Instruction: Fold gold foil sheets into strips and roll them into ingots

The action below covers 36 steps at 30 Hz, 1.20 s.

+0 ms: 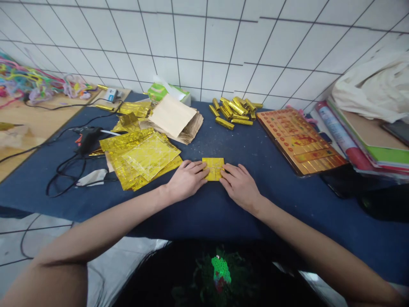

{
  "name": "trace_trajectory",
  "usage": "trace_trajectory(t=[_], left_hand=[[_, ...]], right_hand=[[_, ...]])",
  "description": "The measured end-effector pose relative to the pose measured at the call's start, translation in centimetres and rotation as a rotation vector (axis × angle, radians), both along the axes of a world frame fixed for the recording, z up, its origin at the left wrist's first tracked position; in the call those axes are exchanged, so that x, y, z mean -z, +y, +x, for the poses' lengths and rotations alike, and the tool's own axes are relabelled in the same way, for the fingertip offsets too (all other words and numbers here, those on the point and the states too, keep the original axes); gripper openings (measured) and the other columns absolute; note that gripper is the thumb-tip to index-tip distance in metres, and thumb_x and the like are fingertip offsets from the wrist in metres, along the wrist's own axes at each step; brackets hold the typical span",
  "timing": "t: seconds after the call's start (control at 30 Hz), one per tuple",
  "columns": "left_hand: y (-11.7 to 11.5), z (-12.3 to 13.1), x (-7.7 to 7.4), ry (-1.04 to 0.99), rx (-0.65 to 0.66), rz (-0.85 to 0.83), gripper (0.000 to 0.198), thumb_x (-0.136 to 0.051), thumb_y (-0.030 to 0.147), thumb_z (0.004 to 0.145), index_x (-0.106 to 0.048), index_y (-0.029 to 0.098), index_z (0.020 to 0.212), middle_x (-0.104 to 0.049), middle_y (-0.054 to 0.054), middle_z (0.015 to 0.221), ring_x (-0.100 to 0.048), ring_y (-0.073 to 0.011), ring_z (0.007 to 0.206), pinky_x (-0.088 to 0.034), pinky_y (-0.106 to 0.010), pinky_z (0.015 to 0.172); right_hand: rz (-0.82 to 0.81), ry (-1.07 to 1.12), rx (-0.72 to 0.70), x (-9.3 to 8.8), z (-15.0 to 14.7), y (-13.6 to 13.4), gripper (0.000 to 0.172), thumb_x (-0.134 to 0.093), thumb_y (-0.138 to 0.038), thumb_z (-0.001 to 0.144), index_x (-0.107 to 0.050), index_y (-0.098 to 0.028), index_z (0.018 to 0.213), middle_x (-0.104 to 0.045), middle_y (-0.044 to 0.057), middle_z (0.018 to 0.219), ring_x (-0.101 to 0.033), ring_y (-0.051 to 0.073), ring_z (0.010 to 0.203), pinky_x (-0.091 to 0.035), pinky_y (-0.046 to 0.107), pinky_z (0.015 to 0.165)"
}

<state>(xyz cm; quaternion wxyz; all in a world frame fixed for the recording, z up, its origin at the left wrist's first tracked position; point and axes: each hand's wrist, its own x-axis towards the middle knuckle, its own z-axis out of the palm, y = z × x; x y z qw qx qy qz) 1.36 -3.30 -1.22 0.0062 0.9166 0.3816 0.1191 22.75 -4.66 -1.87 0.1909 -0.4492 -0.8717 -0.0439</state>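
A small folded piece of gold foil paper point(213, 169) lies on the dark blue cloth in front of me. My left hand point(188, 179) has its fingers bent over the paper's left edge. On the opposite edge, my right hand point(240, 184) grips with thumb and fingertips. Both thumbs rest low, near the front corners. Left of my hands is a loose stack of flat gold foil sheets point(150, 155), some showing a pale crackled pattern. Beyond the paper, several rolled gold foil tubes point(236, 110) lie in a heap by the wall.
Brown paper sheets point(172, 115) are piled before a green tissue pack point(159, 91). A black glue gun point(88, 138) with its cable lies at left, near colourful pipe cleaners point(41, 85). An orange patterned box point(297, 138) and stacked folders point(373, 132) stand at right.
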Motion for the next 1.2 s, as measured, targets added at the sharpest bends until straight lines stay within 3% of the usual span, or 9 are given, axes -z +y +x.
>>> trace_trajectory(t=[0.17, 0.4, 0.57, 0.7, 0.87, 1.03, 1.2], left_hand=[[-1.6, -0.3, -0.7, 0.056, 0.032, -0.014, 0.047, -0.046, 0.046, 0.085, -0.05, 0.015, 0.12, -0.054, -0.013, 0.121, -0.042, -0.0262, 0.121, -0.025, -0.047, 0.103], [-2.7, 0.2, -0.7, 0.076, 0.05, -0.09, 0.064, -0.045, 0.054, 0.082, -0.045, 0.007, 0.125, -0.047, -0.018, 0.127, -0.041, -0.028, 0.121, -0.033, -0.039, 0.102], [-2.8, -0.1, -0.6, 0.089, 0.069, -0.127, 0.069, -0.04, 0.059, 0.082, -0.039, 0.01, 0.131, -0.039, -0.015, 0.138, -0.033, -0.0273, 0.128, -0.027, -0.041, 0.106], [-2.8, -0.1, -0.4, 0.093, 0.065, -0.118, 0.072, -0.037, 0.061, 0.082, -0.038, 0.009, 0.131, -0.038, -0.015, 0.139, -0.032, -0.0273, 0.128, -0.025, -0.041, 0.106], [-2.8, 0.0, -0.3, 0.082, 0.06, -0.105, 0.075, -0.04, 0.063, 0.079, -0.038, 0.008, 0.13, -0.043, -0.016, 0.135, -0.034, -0.0281, 0.127, -0.025, -0.042, 0.105], [-2.9, 0.0, -0.4, 0.075, 0.056, -0.125, 0.072, -0.039, 0.063, 0.08, -0.038, 0.011, 0.13, -0.043, -0.014, 0.135, -0.035, -0.0268, 0.127, -0.025, -0.042, 0.105], [-3.2, 0.5, -0.7, 0.079, 0.006, -0.1, 0.076, -0.04, 0.067, 0.076, -0.042, 0.01, 0.127, -0.044, -0.019, 0.132, -0.037, -0.0281, 0.125, -0.027, -0.041, 0.102]], right_hand=[[-0.049, -0.123, -0.06, -0.6, 1.0, 1.8, 0.031, -0.038, -0.028, 0.091, -0.059, -0.021, 0.112, -0.058, 0.004, 0.123, -0.044, 0.026, 0.121, -0.021, 0.057, 0.102], [-0.119, -0.206, -0.103, -0.3, 2.1, 4.1, 0.035, -0.036, -0.032, 0.092, -0.055, -0.023, 0.119, -0.042, 0.004, 0.138, -0.029, 0.025, 0.131, -0.023, 0.055, 0.102], [-0.174, -0.237, -0.127, -0.5, 2.3, 3.6, 0.041, -0.03, -0.036, 0.093, -0.045, -0.022, 0.128, -0.041, 0.004, 0.138, -0.028, 0.025, 0.131, -0.022, 0.059, 0.101], [-0.192, -0.238, -0.132, -1.5, 1.3, 2.4, 0.059, -0.029, -0.051, 0.089, -0.034, -0.014, 0.135, -0.031, 0.012, 0.143, -0.025, 0.028, 0.132, -0.019, 0.061, 0.101], [-0.227, -0.249, -0.297, -1.7, -0.9, 1.2, 0.077, -0.025, -0.063, 0.084, -0.026, -0.008, 0.138, -0.025, 0.017, 0.145, -0.017, 0.027, 0.135, -0.016, 0.057, 0.105], [-0.268, -0.265, -0.29, -0.5, -0.6, 2.9, 0.07, -0.023, -0.059, 0.086, -0.02, -0.015, 0.141, -0.025, 0.012, 0.146, -0.021, 0.027, 0.134, -0.019, 0.059, 0.103], [-0.262, -0.281, -0.274, -0.3, 0.1, 4.2, 0.068, -0.023, -0.059, 0.087, -0.018, -0.019, 0.141, -0.022, 0.009, 0.147, -0.018, 0.028, 0.135, -0.019, 0.061, 0.102]])
